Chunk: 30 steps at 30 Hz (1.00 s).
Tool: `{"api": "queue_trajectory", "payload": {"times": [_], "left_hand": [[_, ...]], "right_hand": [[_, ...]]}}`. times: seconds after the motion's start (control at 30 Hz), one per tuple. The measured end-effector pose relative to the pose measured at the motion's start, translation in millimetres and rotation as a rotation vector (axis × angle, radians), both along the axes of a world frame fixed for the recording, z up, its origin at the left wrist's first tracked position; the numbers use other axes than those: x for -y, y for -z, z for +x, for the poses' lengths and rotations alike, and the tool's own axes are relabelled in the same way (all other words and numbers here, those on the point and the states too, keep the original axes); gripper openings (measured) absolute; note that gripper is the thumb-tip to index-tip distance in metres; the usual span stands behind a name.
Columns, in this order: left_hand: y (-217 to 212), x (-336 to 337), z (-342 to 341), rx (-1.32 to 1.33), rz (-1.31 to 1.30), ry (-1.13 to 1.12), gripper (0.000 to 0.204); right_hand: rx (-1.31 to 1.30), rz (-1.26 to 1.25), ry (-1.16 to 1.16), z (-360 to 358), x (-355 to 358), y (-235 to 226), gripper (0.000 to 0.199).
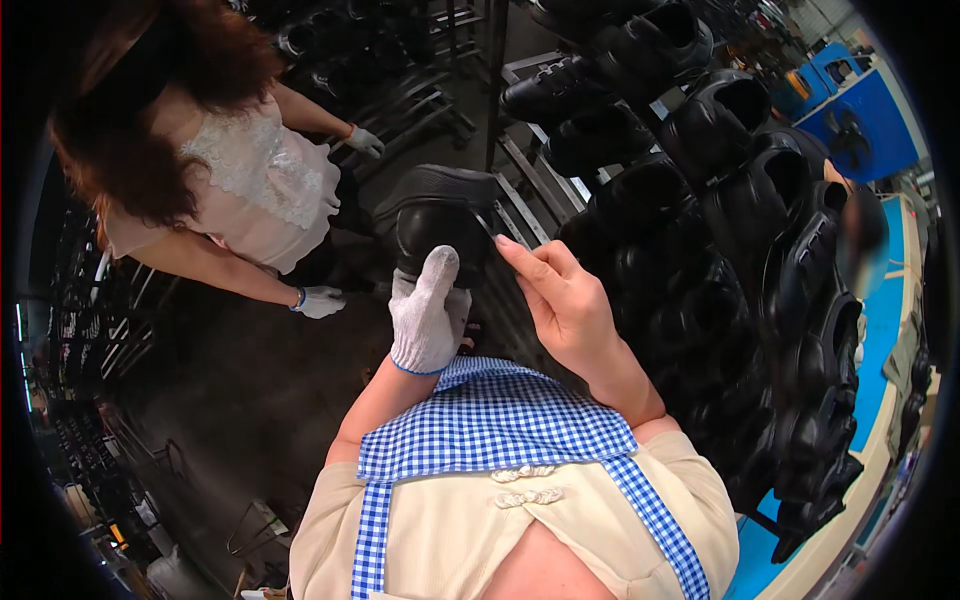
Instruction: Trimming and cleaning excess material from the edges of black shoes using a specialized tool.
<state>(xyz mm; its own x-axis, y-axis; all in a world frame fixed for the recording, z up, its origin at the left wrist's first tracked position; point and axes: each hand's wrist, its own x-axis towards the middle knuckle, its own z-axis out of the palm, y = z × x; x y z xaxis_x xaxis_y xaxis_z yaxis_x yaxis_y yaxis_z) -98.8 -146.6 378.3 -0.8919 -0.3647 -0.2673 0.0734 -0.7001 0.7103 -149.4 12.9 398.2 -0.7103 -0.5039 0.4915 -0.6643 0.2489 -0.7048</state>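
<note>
A black leather shoe (428, 228) is held up in front of me, its rounded heel or toe end facing me; which end, I cannot tell. Around its lower part wraps my left hand (428, 315), in a white knit glove with a blue cuff, the thumb pressed on the leather. My right hand (572, 305), bare, is at the shoe's right side. Thumb and forefinger pinch a slim metal-looking tool (485, 222), whose tip reaches the shoe's edge. The tool's exact kind is too small to make out.
At the left stands a co-worker (235, 190) in a pale top and white gloves, arms lowered. Close on my right, a rack holds many black shoes (730, 110). Metal rack bars (525, 215) lie beyond my hands. A blue-topped bench (880, 310) and blue fan (850, 135) are farther right.
</note>
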Motion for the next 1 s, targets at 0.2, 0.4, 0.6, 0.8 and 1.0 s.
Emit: {"api": "queue_trajectory", "payload": {"times": [0.2,0.4,0.6,0.8,1.0], "left_hand": [[11,-3,-3,0.000,-0.199,0.032,0.019],[0,-13,-1,0.039,-0.112,-0.006,0.015],[9,-19,-6,-0.011,-0.170,-0.048,0.017],[6,-26,-12,-0.032,-0.140,-0.086,0.019],[11,-24,-9,-0.029,-0.177,-0.070,0.024]], "right_hand": [[-0.037,0.004,0.019,4,2,-1,0.043],[-0.054,0.032,0.088,11,3,3,0.042],[-0.037,0.022,0.093,12,3,8,0.041],[-0.004,0.008,0.108,9,6,14,0.040],[0.051,-0.094,0.126,14,18,22,0.040]]}}
